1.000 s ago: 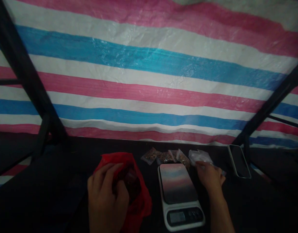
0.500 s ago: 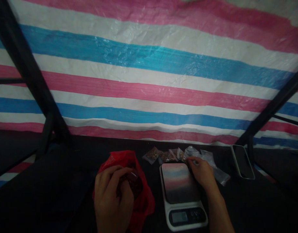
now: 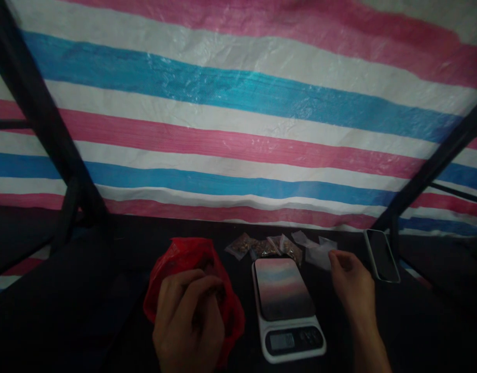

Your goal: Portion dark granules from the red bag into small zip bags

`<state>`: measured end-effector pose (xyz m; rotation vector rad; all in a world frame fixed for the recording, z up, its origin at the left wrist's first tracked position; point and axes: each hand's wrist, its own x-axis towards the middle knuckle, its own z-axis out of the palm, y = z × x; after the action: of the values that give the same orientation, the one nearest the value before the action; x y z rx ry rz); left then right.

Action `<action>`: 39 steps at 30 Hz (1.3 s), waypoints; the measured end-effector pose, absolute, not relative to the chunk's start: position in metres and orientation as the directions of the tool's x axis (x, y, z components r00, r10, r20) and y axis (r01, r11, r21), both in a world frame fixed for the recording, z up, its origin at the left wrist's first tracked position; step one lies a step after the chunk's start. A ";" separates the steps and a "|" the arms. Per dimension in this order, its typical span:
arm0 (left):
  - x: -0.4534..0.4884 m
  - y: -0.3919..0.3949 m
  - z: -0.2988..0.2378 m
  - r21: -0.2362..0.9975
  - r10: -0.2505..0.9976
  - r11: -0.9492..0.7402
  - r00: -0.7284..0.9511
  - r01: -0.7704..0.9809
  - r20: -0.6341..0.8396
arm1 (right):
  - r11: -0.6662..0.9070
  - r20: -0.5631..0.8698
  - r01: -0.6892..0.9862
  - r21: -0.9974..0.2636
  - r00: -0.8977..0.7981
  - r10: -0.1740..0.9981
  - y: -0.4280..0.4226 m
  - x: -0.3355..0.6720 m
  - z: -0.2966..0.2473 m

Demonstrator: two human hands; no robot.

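Note:
My left hand (image 3: 190, 318) is closed on the mouth of a red plastic bag (image 3: 180, 259) that lies on the dark table, its fingers curled into the opening. My right hand (image 3: 351, 282) pinches the edge of an empty clear plastic pouch (image 3: 318, 254) to the right of a small white kitchen scale (image 3: 287, 305). The scale's shiny platform carries nothing and its display is dim. Three small clear pouches filled with brown bits (image 3: 264, 246) lie in a row just behind the scale.
A phone (image 3: 381, 255) lies face up at the right, past my right hand. Dark frame bars (image 3: 40, 119) slant up on both sides. A pink, white and blue striped tarp (image 3: 238, 129) hangs behind the table.
My right hand has moved from the scale's far right corner out to the right, drawing a clear pouch with it. My left hand has closed further into the red bag.

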<state>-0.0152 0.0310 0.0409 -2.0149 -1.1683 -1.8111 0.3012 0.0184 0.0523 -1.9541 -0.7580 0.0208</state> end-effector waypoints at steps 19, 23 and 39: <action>0.035 0.016 0.008 0.430 0.683 -0.631 0.200 0.645 0.703 | -0.013 -0.004 0.107 -0.994 0.083 0.997 -0.002 0.173 0.105; 0.030 0.014 -0.002 0.353 0.660 -0.652 0.273 0.671 0.700 | 0.012 0.027 0.090 -0.996 0.174 0.984 0.003 0.167 0.101; 0.018 0.017 0.021 0.265 0.614 -0.722 0.415 0.640 0.671 | 0.005 0.017 0.253 -0.968 0.046 0.999 -0.009 0.169 0.096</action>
<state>0.0176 0.0175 0.0207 -2.6150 -1.1593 -1.2192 0.1688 -0.0093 0.0957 -1.4075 -1.3627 1.0335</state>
